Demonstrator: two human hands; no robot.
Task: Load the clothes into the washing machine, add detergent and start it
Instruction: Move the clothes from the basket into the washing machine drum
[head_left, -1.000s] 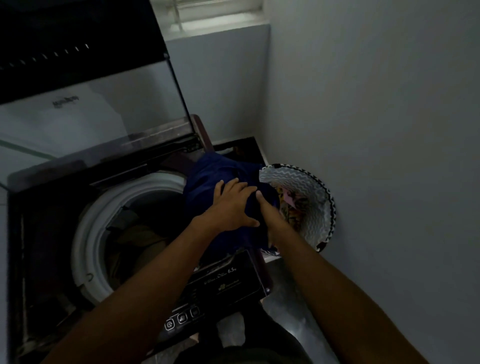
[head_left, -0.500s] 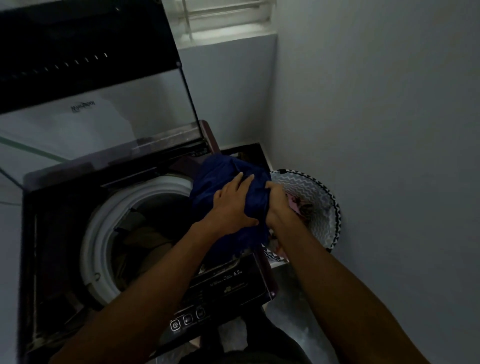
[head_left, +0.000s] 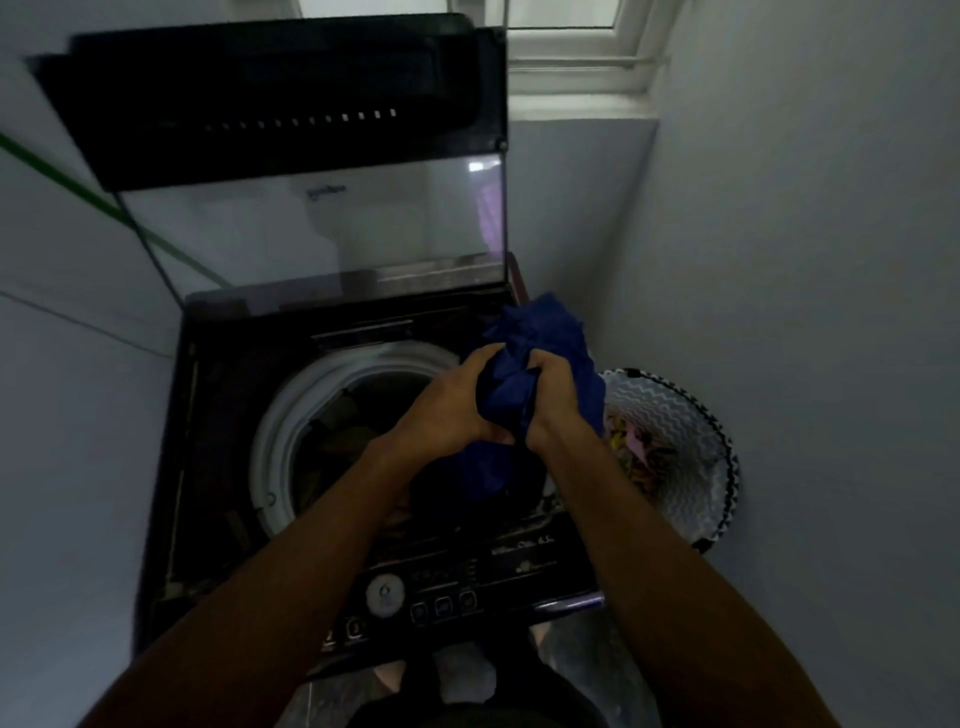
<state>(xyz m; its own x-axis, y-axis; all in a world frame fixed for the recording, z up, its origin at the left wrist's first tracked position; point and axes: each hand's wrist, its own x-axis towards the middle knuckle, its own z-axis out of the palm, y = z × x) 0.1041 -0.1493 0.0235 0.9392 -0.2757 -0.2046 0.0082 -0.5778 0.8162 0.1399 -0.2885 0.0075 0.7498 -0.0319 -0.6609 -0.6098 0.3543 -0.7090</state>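
A bunched dark blue garment (head_left: 545, 332) is held over the right rim of the top-loading washing machine (head_left: 218, 426). My left hand (head_left: 447, 405) grips its left side and my right hand (head_left: 553, 400) grips its right side, fingers curled into the cloth. The machine's lid (head_left: 291, 156) stands open. Its drum, ringed in white (head_left: 270, 441), holds some dark clothes. To the right of the machine, a laundry basket (head_left: 696, 478) with a zigzag pattern contains colourful clothes.
The control panel (head_left: 467, 587) with buttons runs along the machine's front edge. Grey walls close in on the left and right, and a window frame (head_left: 571, 67) sits behind. My feet show on the floor below the panel.
Both hands have closed tighter on the blue garment and lifted it up from the basket towards the drum. The camera has tilted and moved, showing more of the lid.
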